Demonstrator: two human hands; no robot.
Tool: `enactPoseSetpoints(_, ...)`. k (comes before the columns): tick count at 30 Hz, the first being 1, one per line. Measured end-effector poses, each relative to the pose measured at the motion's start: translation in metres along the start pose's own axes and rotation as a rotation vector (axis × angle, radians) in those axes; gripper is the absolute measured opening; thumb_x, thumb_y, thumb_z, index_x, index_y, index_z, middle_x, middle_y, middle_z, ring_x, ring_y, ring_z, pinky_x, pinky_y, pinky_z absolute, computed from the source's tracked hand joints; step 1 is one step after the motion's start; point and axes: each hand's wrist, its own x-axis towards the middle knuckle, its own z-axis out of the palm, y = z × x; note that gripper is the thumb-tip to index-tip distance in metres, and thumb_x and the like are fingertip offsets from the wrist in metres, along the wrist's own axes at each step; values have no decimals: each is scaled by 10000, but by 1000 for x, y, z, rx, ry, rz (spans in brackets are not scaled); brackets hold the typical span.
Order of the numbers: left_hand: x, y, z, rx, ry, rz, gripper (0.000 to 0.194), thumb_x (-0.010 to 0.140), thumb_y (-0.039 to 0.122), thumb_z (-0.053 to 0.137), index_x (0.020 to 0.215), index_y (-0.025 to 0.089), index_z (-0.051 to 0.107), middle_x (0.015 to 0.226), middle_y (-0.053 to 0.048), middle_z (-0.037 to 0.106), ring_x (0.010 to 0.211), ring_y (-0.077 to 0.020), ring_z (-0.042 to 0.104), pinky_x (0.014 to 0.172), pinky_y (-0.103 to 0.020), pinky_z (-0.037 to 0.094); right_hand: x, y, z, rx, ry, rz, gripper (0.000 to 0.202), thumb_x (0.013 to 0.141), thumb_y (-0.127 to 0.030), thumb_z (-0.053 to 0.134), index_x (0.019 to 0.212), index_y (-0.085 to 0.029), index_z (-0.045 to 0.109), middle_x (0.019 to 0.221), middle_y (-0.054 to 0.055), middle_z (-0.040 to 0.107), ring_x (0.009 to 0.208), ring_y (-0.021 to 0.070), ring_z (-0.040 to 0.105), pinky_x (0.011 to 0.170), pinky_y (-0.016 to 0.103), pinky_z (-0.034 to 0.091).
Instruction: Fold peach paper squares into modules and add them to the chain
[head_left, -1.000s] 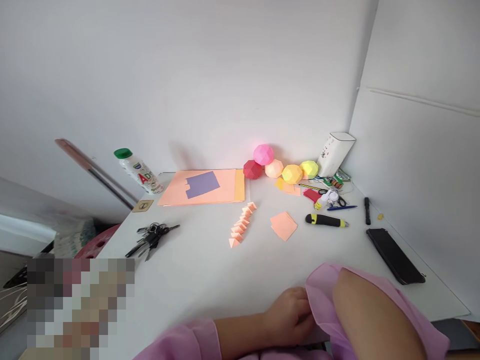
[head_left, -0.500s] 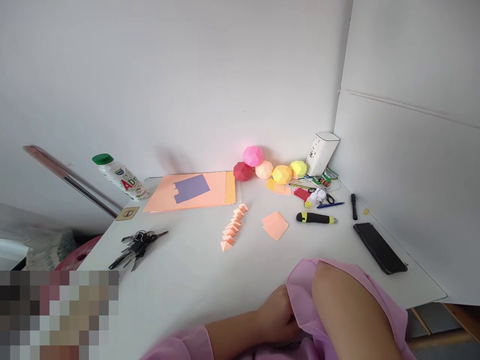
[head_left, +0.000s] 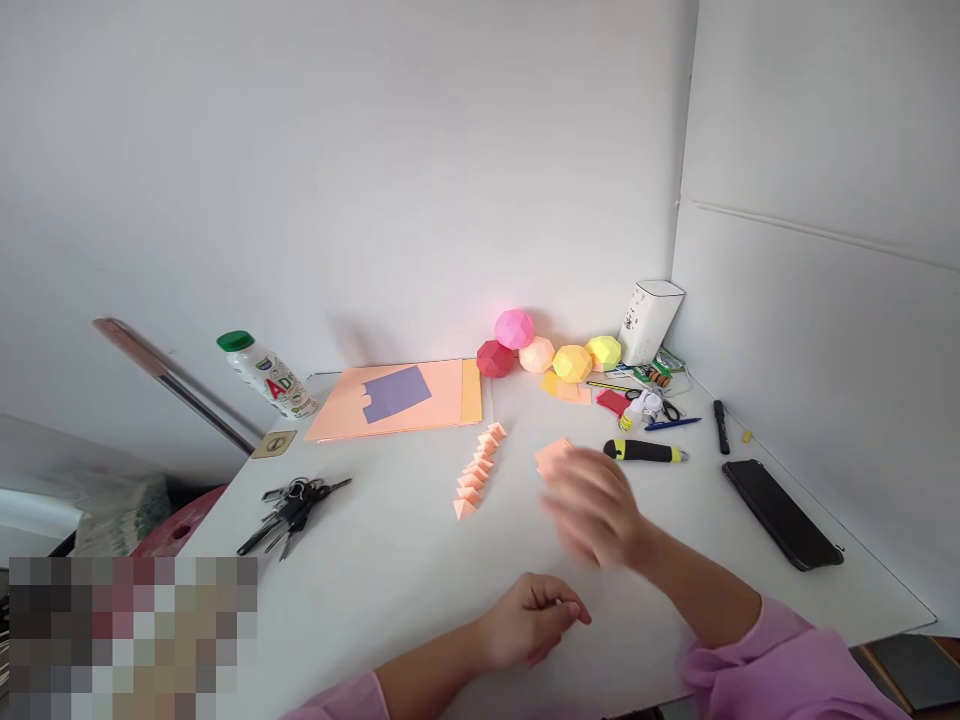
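Observation:
My left hand [head_left: 534, 620] rests low over the front of the white table, loosely bent, its fingers apart and nothing visible in them. Motion smears my right hand [head_left: 596, 505], which is over the small peach paper squares [head_left: 553, 455] and covers part of them. Whether it holds anything cannot be made out. Left of it stands a slanting row of folded peach paper pieces [head_left: 477, 474], touching neither hand. Behind the squares lies a black and yellow utility knife [head_left: 646, 452].
Faceted paper balls [head_left: 572, 364] line the wall beside a white box [head_left: 651, 322]. Peach sheets [head_left: 442, 400] bear a purple piece [head_left: 397, 392]. At left are a bottle [head_left: 270, 375] and keys [head_left: 292, 513]; at right, a black phone [head_left: 781, 513] and a marker [head_left: 721, 427].
My right arm has come down from its raised bend near my body and reached forward to the paper squares. My left hand has emerged from behind the sleeve. The view has shifted slightly.

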Motion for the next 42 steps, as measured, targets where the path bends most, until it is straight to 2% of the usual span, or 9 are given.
enactPoseSetpoints(3,5,1,-14,-234,-52,4,278,776,393,585,784,120,637,276,86,407,237,-45,242,365,-206,227,9,36,15,-1,-347,-67,318,798,-339,604,1067,-170,613,1198,104,553,1118,259,490,924,429,447)
enactPoseSetpoints(7,12,0,-22,-506,-42,-3,194,766,300,586,814,115,622,327,52,488,265,-47,261,389,-208,248,16,78,30,-66,-859,134,667,651,-325,714,1248,-145,479,1300,135,452,1198,313,377,976,454,363)
enactPoseSetpoints(11,13,1,-24,-600,-23,-13,167,729,253,602,813,110,618,374,19,534,307,-82,387,403,-218,280,23,88,37,-111,-990,228,634,569,-399,749,1130,-181,549,1123,107,544,1049,305,441,876,410,402)
enactPoseSetpoints(19,14,-1,-25,-676,-51,5,174,740,243,587,848,112,624,441,0,558,361,-101,428,446,-247,346,24,90,39,-120,-1010,330,463,545,-440,740,916,-195,606,1001,93,565,986,300,456,802,377,386)
enactPoseSetpoints(24,15,-2,-29,-694,-76,4,200,748,254,586,879,111,635,494,-15,580,382,-92,445,481,-258,378,17,92,39,53,-901,450,253,609,-362,691,753,-188,576,830,40,573,816,223,525,643,279,389)
enactPoseSetpoints(28,15,2,-31,-710,-4,58,201,742,227,605,903,110,637,628,-45,625,460,-92,509,552,-281,429,9,82,39,274,-663,713,264,703,-407,582,637,-187,454,592,-32,441,564,142,466,481,225,324)
enactPoseSetpoints(32,17,6,-35,-674,175,201,319,768,230,628,1078,177,580,1114,-111,596,964,-202,604,900,-400,415,-3,54,46,720,-362,967,386,703,-515,579,615,-183,402,558,-48,372,499,103,384,452,217,297)
enactPoseSetpoints(37,17,17,-36,-649,133,361,322,875,287,512,1186,204,525,1335,-94,454,1298,-237,332,1088,-424,225,-25,9,56,879,-353,956,430,761,-551,528,597,-167,424,560,-37,354,529,100,347,486,227,297)
enactPoseSetpoints(42,16,27,-35,-682,80,401,367,910,341,429,1198,136,526,1291,-143,496,1259,-276,381,1063,-452,266,-36,-14,55,634,-410,693,396,865,-451,426,583,-172,441,590,-14,398,609,137,401,580,266,370)
